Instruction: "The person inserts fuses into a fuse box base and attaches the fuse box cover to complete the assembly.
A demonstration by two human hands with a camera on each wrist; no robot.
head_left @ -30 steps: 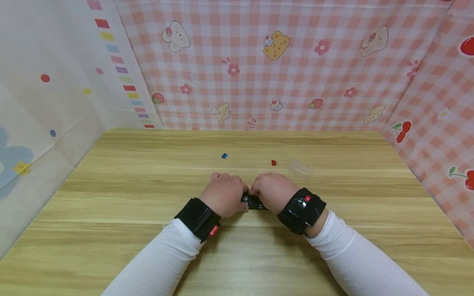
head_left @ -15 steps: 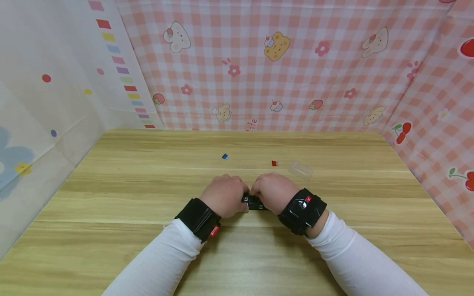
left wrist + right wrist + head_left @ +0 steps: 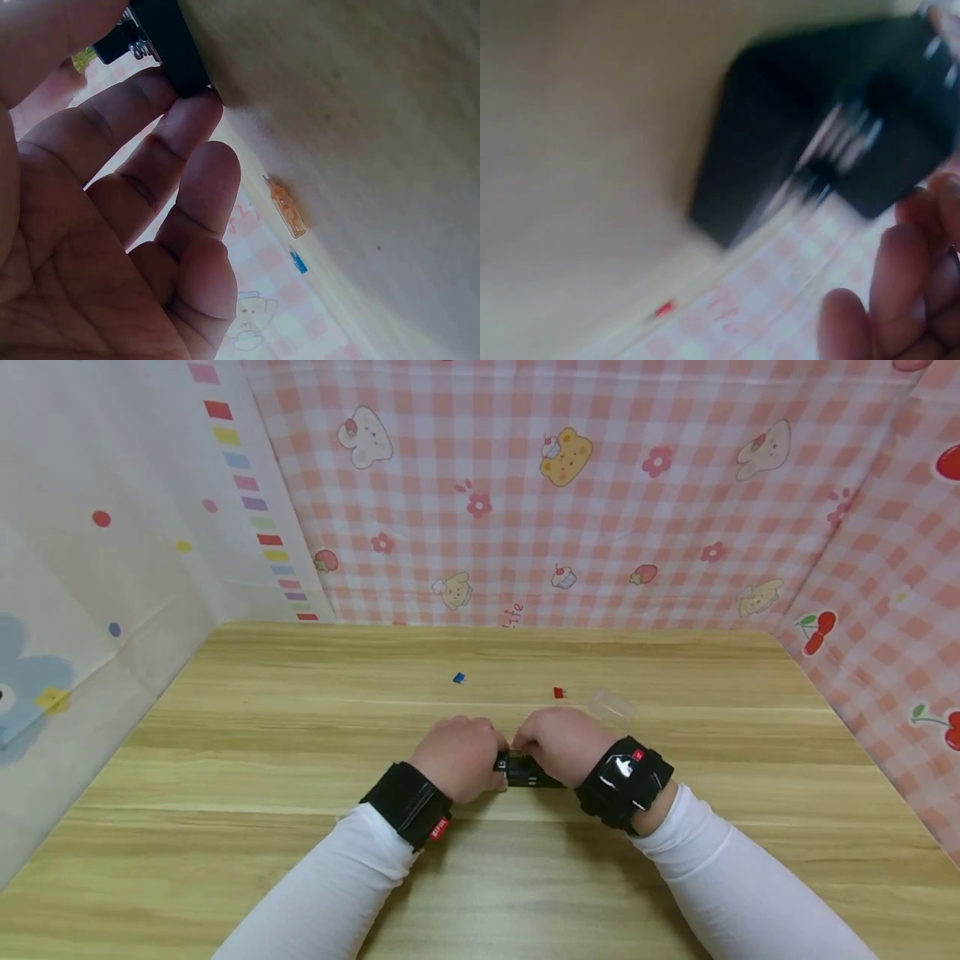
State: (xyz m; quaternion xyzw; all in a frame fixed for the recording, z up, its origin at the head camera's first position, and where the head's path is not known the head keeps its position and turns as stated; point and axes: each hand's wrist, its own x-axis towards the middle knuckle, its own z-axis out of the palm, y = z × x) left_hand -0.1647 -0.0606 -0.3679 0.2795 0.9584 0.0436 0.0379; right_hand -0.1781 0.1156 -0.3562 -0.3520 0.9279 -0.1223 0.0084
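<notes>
My left hand (image 3: 463, 758) holds the left end of a black fuse box (image 3: 527, 774) at the middle of the table. Metal springs or contacts show on the box in both wrist views. My right hand (image 3: 566, 745) reaches over the box from the right, its thumb and index finger pinched at the far edge. Beside these fingers, a small yellow-green blade fuse (image 3: 84, 58) shows partly in the left wrist view. An orange see-through fuse (image 3: 285, 208) lies past my left fingers in that view; the head view hides it. The right wrist view is blurred.
Behind the hands lie a blue blade fuse (image 3: 459, 678) and a red blade fuse (image 3: 559, 692). A clear plastic cover (image 3: 611, 707) lies to the right of the red one. Patterned cloth (image 3: 480, 552) lines the back and sides of the wooden table (image 3: 225, 735).
My right hand has shifted slightly right along the fuse box, so more of the box's top shows. The left hand keeps its hold. The head view has moved a little.
</notes>
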